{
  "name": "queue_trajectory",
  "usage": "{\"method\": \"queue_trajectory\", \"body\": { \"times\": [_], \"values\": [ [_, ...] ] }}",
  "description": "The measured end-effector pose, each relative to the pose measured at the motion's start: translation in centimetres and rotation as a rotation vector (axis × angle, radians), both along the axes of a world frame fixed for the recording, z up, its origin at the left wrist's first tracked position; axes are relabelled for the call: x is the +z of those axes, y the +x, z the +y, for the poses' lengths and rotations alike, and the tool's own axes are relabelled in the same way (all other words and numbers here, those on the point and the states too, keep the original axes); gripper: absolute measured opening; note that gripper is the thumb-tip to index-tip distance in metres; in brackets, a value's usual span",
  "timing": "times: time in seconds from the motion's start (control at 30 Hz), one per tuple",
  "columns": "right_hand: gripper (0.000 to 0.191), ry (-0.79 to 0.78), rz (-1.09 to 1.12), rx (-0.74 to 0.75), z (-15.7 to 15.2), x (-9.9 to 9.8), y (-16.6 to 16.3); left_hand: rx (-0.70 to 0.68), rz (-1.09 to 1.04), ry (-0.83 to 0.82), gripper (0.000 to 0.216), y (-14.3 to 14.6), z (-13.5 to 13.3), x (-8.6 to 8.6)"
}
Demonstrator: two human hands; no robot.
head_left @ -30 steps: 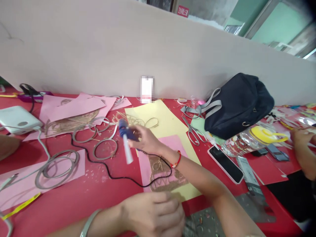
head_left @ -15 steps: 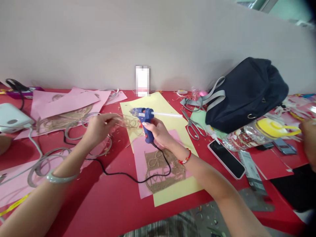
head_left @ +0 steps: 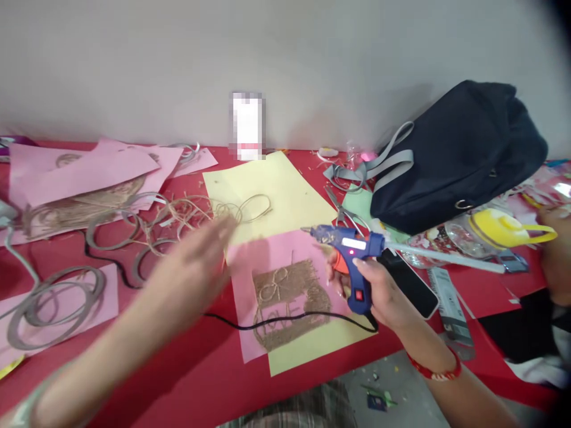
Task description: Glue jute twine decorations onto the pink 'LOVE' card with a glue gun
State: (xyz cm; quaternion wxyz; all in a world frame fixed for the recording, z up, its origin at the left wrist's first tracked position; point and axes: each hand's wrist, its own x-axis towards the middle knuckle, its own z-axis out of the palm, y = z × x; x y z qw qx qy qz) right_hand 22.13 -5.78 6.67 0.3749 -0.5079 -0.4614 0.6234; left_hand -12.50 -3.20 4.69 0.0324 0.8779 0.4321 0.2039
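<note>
My right hand (head_left: 379, 294) grips the handle of a blue glue gun (head_left: 352, 252) with a glue stick poking out of its back. The gun's nozzle points left over a pink sheet (head_left: 272, 279) that bears a jute twine picture (head_left: 288, 303). That pink sheet lies on a yellow sheet (head_left: 272, 190). Blurred by motion, my left hand (head_left: 196, 261) hovers with fingers stretched out and holds nothing, just left of the pink sheet and below loose twine strands (head_left: 209, 211). The gun's black cord (head_left: 285, 315) runs across the picture.
A red table (head_left: 187, 368) carries grey strip coils (head_left: 49, 303), pink papers (head_left: 84, 172), scissors (head_left: 343, 214), a phone (head_left: 410, 285), a dark bag (head_left: 459, 154) and a bottle with a yellow lid (head_left: 491, 232). Another person's hand (head_left: 557, 249) is at the right edge. A grey wall runs along the back.
My right hand has carried the glue gun rightwards, off the yellow sheet's middle toward the phone. My left hand left the twine strands and swept toward the pink sheet. The view shifted.
</note>
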Motion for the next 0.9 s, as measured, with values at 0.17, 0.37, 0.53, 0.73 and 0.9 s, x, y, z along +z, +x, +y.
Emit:
{"method": "queue_trajectory", "body": {
  "times": [0.17,0.37,0.53,0.73,0.9],
  "values": [
    [0.038,-0.095,-0.031,0.049,-1.5,-1.8,0.2,-0.112,0.073,-0.112,0.092,6.4,-2.8,-3.9],
    [0.040,-0.177,-0.041,0.109,-1.3,-2.0,-0.8,-0.090,0.050,-0.132,0.089,5.5,-2.4,-5.8],
    [0.043,-0.191,-0.155,0.138,-1.6,-1.8,-0.6,-0.090,0.039,-0.174,0.082,5.8,-2.3,-6.1],
    [0.044,-0.168,-0.208,0.162,-1.9,-1.9,-0.5,-0.090,0.039,-0.170,0.082,5.8,-2.4,-6.2],
    [0.043,-0.171,-0.247,0.155,-1.8,-1.7,-0.5,-0.087,0.040,-0.202,0.081,5.7,-2.4,-6.3]
  ]
}}
